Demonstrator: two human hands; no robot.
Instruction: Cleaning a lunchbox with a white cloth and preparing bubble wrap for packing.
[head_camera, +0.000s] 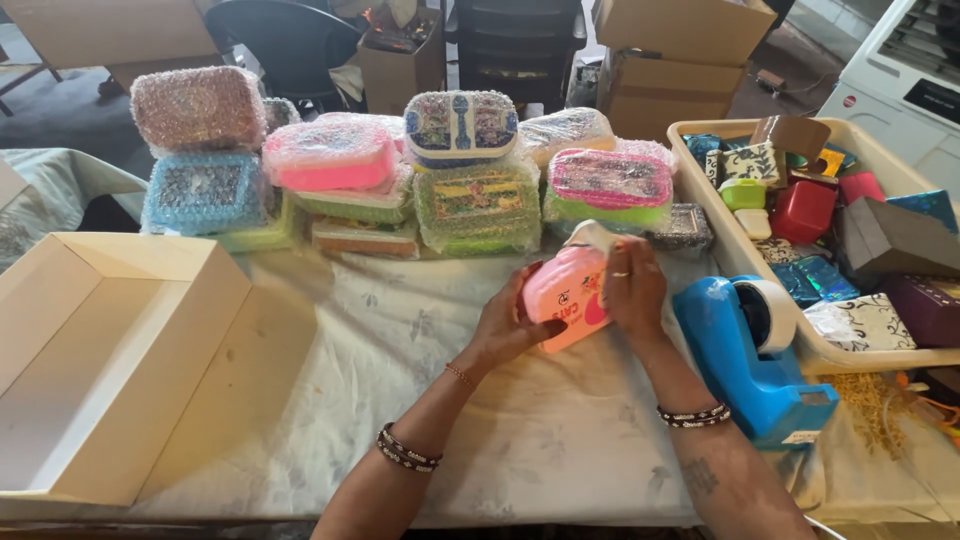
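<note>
While gripped by both hands — left hand (505, 322), right hand (632, 290), fingers curled round pink box (562, 296) — loose wrap flap could slip open.

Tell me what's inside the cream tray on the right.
The cream tray holds small boxes: a red box, a green box, a dark grey box and patterned packets. Whatever lies beneath them is covered.

Pink box (565, 296) — bubble-wrapped, tilted, midair
</note>
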